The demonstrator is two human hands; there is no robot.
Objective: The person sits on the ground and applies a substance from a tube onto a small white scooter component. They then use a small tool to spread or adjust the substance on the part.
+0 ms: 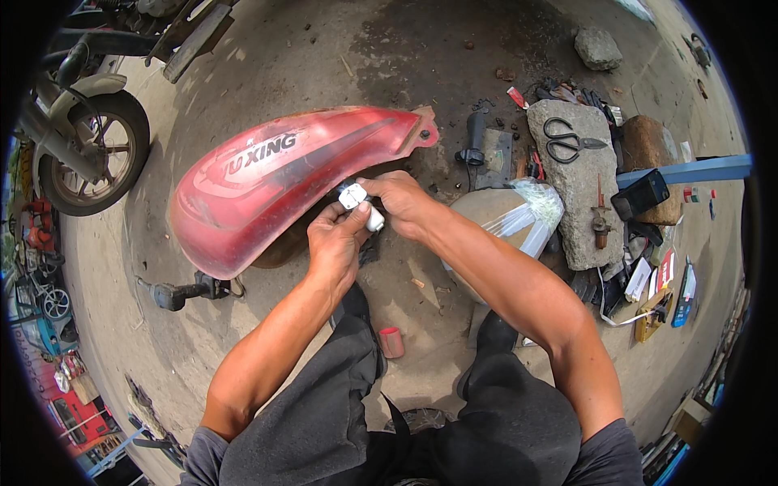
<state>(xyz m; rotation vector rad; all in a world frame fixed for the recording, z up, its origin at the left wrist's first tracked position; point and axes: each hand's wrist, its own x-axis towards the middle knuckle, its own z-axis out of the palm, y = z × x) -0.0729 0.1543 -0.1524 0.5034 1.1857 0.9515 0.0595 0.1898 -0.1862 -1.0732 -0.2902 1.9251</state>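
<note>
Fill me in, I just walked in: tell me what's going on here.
A person is working with two bare hands above the ground. The left hand holds something small and white; whether it is one piece or two is hard to tell. The right hand is close against it, its grip partly hidden. A curved, red fuel tank lies just beyond the hands. To the right, black-handled scissors rest on a rough grey stone slab.
</note>
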